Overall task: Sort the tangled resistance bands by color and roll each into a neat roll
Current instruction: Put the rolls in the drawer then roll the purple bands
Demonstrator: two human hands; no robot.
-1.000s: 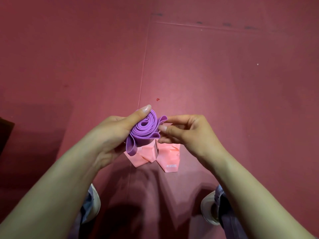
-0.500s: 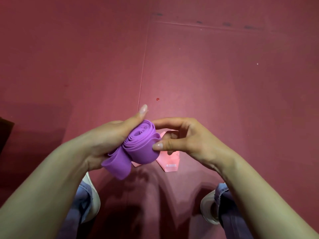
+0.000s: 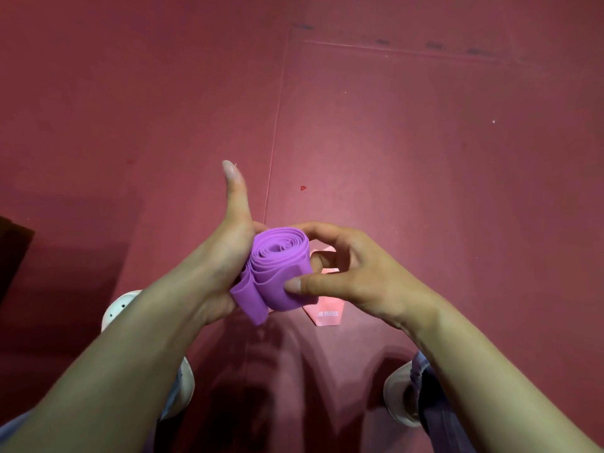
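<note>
Purple roll (image 3: 281,269) between left hand (image 3: 219,256), right hand (image 3: 356,276)

One purple rubber resistance band (image 3: 277,273), wound into a coil, is gripped between two hands: one left hand (image 3: 225,256) and one right hand (image 3: 356,273). Under the right hand, flat pink rubber band (image 3: 322,313) shows in two patches; whether that is one band or two cannot be told. Two white shoes (image 3: 397,397) show, one below each hand. Two dark red floor mats (image 3: 425,191) meet at one seam beyond the left thumb.
</note>
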